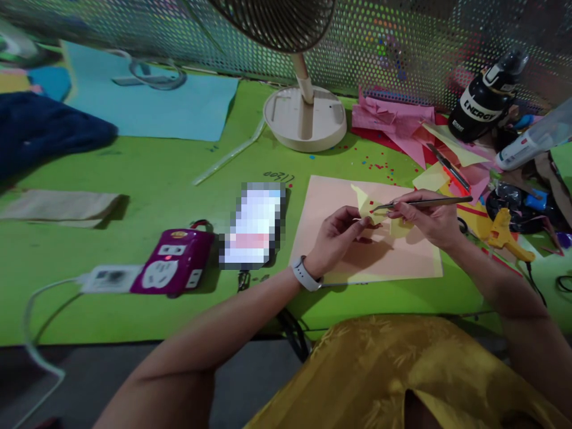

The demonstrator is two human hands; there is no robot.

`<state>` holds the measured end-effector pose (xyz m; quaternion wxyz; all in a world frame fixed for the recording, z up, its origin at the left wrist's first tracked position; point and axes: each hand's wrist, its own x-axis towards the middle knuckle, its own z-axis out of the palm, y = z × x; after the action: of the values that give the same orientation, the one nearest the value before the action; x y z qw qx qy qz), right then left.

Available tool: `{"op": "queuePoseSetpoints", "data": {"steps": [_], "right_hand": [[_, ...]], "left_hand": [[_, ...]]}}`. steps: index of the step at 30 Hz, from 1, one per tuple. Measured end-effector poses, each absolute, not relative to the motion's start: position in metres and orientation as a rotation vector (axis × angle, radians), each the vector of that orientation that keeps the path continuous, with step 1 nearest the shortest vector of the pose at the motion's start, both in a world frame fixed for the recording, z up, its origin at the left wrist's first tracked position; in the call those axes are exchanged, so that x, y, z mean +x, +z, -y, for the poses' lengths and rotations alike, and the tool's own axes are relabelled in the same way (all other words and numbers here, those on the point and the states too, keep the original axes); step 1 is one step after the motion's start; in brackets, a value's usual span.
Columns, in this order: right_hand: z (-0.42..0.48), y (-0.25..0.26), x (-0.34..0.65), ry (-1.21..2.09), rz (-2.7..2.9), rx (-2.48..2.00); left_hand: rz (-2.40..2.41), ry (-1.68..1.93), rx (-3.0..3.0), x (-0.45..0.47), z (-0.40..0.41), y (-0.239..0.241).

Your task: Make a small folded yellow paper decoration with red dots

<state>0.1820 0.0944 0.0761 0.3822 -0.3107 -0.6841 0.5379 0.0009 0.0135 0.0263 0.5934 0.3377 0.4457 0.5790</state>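
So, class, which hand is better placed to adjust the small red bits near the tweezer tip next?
Probably the right hand: it grips the tweezers, whose tip is close to the red bits, while the left hand pinches the yellow paper.

Two hands [342, 233], one tweezer [440, 202], one fan [304, 82]

Room L of ctr, betw. blue sheet [156, 110] & purple socket [183, 262]; fan base [286, 122] blocks upper ctr, bottle [478, 107] & glue gun [503, 232] crowding R!

Your left hand [340, 234] pinches yellow paper [363, 199] over peach sheet [328, 193]; your right hand [431, 221] grips tweezers [440, 202], tips by red bit [372, 203]. Phone [254, 226] left of sheet, fan [286, 128] behind.
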Motion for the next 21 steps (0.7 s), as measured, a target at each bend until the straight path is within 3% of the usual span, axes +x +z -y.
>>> {"op": "queuePoseSetpoints", "data": {"steps": [21], "right_hand": [[-0.0846, 0.0692, 0.1776, 1.322, 1.644, -0.856]], "left_hand": [[-1.074, 1.362, 0.688, 0.0012, -0.0144, 0.0207]]}}
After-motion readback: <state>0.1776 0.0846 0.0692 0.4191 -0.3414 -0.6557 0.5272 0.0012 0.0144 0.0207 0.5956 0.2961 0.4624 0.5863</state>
